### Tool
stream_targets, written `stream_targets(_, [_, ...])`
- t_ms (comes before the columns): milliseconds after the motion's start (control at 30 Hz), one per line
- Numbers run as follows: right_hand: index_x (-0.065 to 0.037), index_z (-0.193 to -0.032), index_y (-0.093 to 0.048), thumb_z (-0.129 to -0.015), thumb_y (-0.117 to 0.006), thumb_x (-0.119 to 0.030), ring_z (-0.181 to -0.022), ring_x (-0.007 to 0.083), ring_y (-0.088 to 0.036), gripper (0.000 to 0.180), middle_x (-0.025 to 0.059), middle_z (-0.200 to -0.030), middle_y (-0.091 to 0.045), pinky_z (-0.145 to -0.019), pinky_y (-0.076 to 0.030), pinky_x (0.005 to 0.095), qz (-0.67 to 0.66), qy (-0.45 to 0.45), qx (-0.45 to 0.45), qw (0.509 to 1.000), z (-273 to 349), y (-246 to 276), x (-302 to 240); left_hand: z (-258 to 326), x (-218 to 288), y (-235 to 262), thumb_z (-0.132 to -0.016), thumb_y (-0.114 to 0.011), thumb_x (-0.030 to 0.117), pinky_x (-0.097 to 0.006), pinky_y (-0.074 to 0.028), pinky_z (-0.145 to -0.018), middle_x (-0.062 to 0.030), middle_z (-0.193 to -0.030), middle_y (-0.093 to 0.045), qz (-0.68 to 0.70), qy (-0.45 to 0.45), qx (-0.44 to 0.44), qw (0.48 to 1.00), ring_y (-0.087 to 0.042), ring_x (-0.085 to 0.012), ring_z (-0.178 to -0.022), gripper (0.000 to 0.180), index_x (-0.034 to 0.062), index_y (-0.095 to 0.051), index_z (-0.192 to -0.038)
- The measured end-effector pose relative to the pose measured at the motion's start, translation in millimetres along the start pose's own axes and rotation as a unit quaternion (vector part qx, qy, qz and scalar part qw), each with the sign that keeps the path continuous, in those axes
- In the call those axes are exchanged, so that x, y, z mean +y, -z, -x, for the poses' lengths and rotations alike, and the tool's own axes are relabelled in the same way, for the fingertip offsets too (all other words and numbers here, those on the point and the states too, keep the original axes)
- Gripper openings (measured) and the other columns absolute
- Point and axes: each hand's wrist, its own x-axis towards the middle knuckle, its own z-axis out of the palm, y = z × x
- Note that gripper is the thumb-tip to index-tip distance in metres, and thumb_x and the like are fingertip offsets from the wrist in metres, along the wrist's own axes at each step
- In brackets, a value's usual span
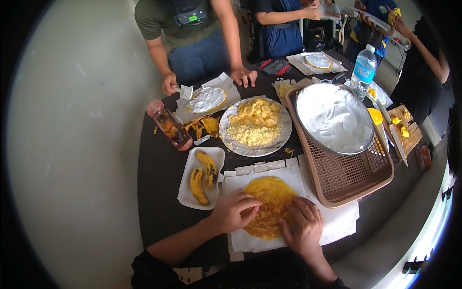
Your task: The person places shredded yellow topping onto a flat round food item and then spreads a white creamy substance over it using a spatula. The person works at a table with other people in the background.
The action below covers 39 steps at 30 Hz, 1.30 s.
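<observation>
Crepe, thin, yellow and round, lies flat on white paper at the near edge of the dark worktop. Largest to smallest: far right, a brown tray carrying a metal bowl of white cream; centre, a plate of banana slices; left, a foam tray of bananas. My left hand and right hand press open fingers on its edges; neither grip encloses it. I judge it soft, light and tearable; lift by the rim.
</observation>
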Motion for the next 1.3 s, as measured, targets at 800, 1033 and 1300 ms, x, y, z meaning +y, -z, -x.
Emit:
stream_targets(800, [-0.006, -0.109, -0.077, -0.081, -0.083, -0.025, -0.121, 0.0331, -0.065, 0.034, 0.0147, -0.129, -0.07, -0.097, -0.052, 0.0458, 0.007, 0.002, 0.006, 1.0, 0.7, -1.9, 2.1, 0.0, -0.5, 0.3, -0.085, -0.077, 0.001, -0.036, -0.057, -0.072, -0.0078, -0.095, -0.076, 0.002, 0.0, -0.003, 1.0, -0.072, -0.0248, -0.083, 0.017, 0.005, -0.077, -0.102])
stream_targets(1033, [-0.006, -0.11, -0.077, -0.081, -0.082, -0.024, -0.122, 0.0332, -0.065, 0.034, 0.0153, -0.129, -0.07, -0.097, -0.052, 0.0458, 0.004, -0.008, -0.001, 1.0, -0.5, 0.4, 0.6, -1.6, 0.6, 0.0, -0.085, -0.077, 0.001, -0.036, -0.057, -0.071, -0.0078, -0.095, -0.076, 0.001, 0.002, -0.007, 1.0, -0.071, -0.0247, -0.082, 0.017, 0.0049, -0.077, -0.102])
stream_targets(1300, [-0.006, -0.109, -0.076, -0.081, -0.082, -0.024, -0.122, 0.0331, -0.064, 0.035, 0.0148, -0.129, -0.069, -0.098, -0.051, 0.0461, 0.002, -0.007, -0.002, 1.0, 0.5, -1.4, 1.4, -0.5, -0.1, 0.8, -0.084, -0.077, 0.0, -0.035, -0.057, -0.071, -0.0071, -0.096, -0.076, 0.0, -0.004, -0.007, 1.0, -0.071, -0.0239, -0.082, 0.018, 0.0044, -0.077, -0.101])
